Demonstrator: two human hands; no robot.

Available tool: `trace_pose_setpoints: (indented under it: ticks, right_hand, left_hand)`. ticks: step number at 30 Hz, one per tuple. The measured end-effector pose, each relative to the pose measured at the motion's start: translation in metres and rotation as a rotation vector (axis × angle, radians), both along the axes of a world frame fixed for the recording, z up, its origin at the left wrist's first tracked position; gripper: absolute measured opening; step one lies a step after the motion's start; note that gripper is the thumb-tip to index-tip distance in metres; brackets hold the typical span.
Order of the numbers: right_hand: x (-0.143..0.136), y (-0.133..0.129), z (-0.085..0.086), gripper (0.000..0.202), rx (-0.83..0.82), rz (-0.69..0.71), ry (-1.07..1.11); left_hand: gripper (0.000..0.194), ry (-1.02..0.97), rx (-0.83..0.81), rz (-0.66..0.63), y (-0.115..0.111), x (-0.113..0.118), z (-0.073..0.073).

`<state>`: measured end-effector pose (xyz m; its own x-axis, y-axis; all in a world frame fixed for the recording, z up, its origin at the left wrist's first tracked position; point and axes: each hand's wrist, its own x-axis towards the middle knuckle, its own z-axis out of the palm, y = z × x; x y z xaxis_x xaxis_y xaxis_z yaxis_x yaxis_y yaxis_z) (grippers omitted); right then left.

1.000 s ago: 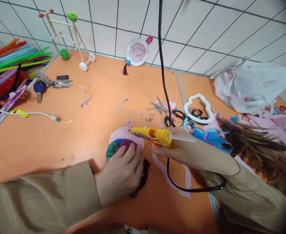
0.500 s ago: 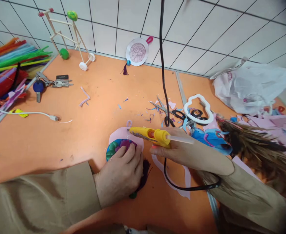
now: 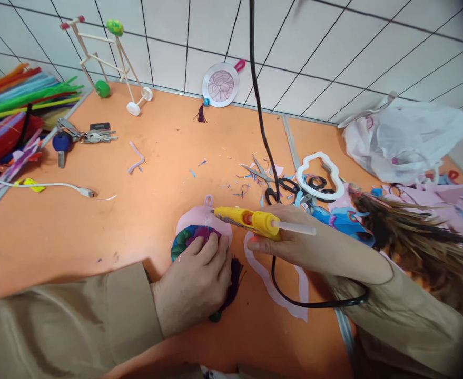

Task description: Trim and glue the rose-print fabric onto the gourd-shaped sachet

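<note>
My left hand (image 3: 199, 284) is curled over a blue, green and purple decoration (image 3: 202, 231), its fingers pressing down on it. The decoration lies on a rounded pale pink piece (image 3: 199, 215) that has a small loop at its top. A dark tassel (image 3: 235, 276) pokes out beside the hand; the lower part of the decoration is covered by my fingers. In my right hand (image 3: 294, 231) is a yellow hot glue gun (image 3: 247, 218) with a clear glue stick in its rear. Its nozzle points left, just above the upper edge of the pink piece.
A black cord (image 3: 263, 116) hangs down to my right hand. Scissors (image 3: 271, 184), a white cut-out frame (image 3: 306, 190), feathers (image 3: 409, 237) and a plastic bag (image 3: 405, 139) are on the right. Keys (image 3: 92, 136), a white cable (image 3: 57, 184) and a wooden-stick model (image 3: 112, 68) are on the left.
My right hand and the glue gun have shifted slightly right, and the cord has swung a little. The left hand keeps its hold in the same place.
</note>
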<state>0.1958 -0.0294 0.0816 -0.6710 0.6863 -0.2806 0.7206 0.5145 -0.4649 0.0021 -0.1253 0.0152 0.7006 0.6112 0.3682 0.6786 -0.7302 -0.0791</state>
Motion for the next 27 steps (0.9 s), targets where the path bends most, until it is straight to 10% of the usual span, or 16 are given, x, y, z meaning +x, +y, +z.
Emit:
trace_pose_setpoints:
  ticks: [13,27]
  right_hand:
    - [-0.006,-0.001,-0.016,0.027,0.005,0.057,0.196]
    - [-0.001,0.005,-0.004,0.032,0.032,0.054,-0.058]
  left_hand:
    - [0.034,-0.014,0.004,-0.001,0.0,0.0,0.0]
    - [0.037,0.035,-0.033,-0.002,0.002,-0.001,0.005]
